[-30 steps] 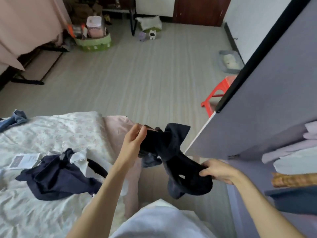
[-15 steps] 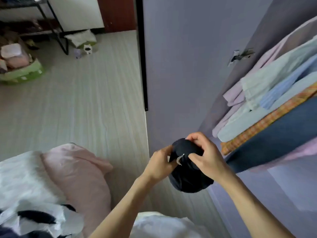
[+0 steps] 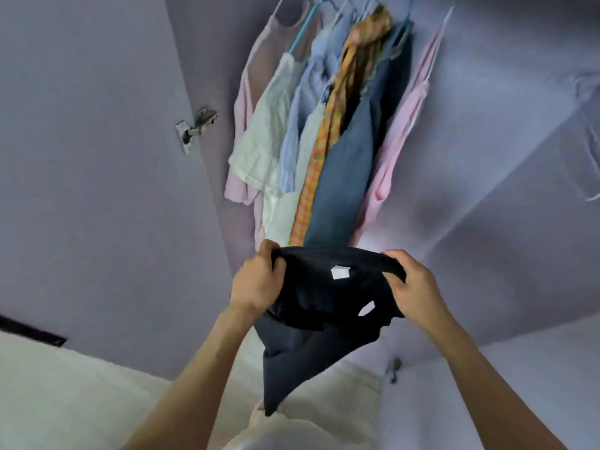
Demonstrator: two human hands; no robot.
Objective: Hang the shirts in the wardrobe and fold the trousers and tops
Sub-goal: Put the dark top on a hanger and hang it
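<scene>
A dark navy garment (image 3: 311,323) with a small white label near its top edge hangs stretched between my hands in front of the open wardrobe. My left hand (image 3: 256,282) grips its top edge on the left, and my right hand (image 3: 410,287) grips the same edge on the right. The cloth droops to a point below them. Above, several garments hang in the wardrobe: a pink top (image 3: 242,125), a white top (image 3: 259,141), a light blue shirt (image 3: 302,125), an orange checked one (image 3: 321,151), a blue one (image 3: 344,177) and a pink one (image 3: 389,164).
The purple wardrobe door (image 3: 91,157) stands open on the left, with a metal hinge (image 3: 194,129) at its inner edge. The wardrobe's purple inner wall (image 3: 506,157) fills the right. Pale floor (image 3: 65,401) lies below.
My view has swung from the bed and floor up into the wardrobe. The bunched dark garment has been spread out between my hands, which have moved apart.
</scene>
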